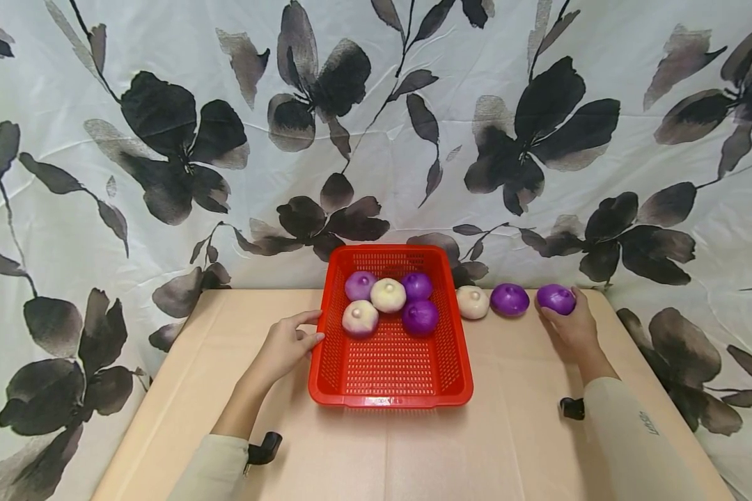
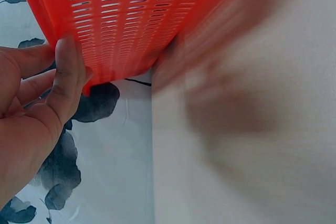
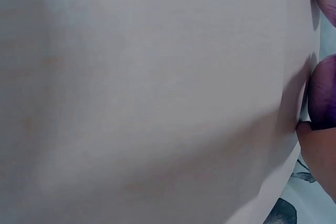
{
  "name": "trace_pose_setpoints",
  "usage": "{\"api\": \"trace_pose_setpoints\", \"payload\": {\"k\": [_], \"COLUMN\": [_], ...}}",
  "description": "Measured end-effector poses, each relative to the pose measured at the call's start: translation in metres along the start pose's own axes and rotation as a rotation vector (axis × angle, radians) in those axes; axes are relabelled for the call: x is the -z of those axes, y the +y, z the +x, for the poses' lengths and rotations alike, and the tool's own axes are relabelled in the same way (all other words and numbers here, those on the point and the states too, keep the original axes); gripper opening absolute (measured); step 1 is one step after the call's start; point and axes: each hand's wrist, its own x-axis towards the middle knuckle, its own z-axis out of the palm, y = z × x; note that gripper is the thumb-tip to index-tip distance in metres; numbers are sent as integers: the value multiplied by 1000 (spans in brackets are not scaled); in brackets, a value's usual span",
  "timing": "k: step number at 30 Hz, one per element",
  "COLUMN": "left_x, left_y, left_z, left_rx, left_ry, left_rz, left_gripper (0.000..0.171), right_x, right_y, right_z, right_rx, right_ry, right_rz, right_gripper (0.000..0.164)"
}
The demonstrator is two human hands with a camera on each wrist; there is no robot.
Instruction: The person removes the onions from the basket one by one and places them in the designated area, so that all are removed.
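Observation:
A red plastic basket (image 1: 390,372) stands in the middle of the table with several onions inside, some deep purple (image 1: 420,318), some pale (image 1: 388,296). My left hand (image 1: 286,346) holds its left rim between thumb and fingers; the left wrist view shows the fingers (image 2: 67,72) against the perforated basket wall (image 2: 118,19). At the table's far right, my right hand (image 1: 578,323) grips a purple onion (image 1: 555,299), thumb and fingers around its sides. The right wrist view catches only part of that onion (image 3: 323,93) and part of the hand (image 3: 320,153).
Between the basket and my right hand, a pale onion (image 1: 473,303) and another purple onion (image 1: 510,300) sit in a row along the table's back edge. A floral cloth (image 1: 413,174) hangs behind the beige table (image 1: 507,431).

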Motion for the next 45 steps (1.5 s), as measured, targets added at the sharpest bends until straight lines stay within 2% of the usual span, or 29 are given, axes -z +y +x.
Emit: {"api": "trace_pose_setpoints", "payload": {"k": [13, 33, 45], "left_x": [0, 0, -1], "left_y": [-1, -2, -3], "left_z": [0, 0, 1], "left_rx": [-12, -20, -21], "left_ry": [3, 3, 0], "left_rz": [0, -2, -13], "left_gripper": [54, 54, 54], "right_x": [1, 1, 11], "right_y": [0, 6, 2], "right_z": [0, 2, -7], "right_rx": [-28, -12, -23], "right_ry": [-14, -10, -27], "right_rz": [54, 26, 75], "right_gripper": [94, 92, 95]}}
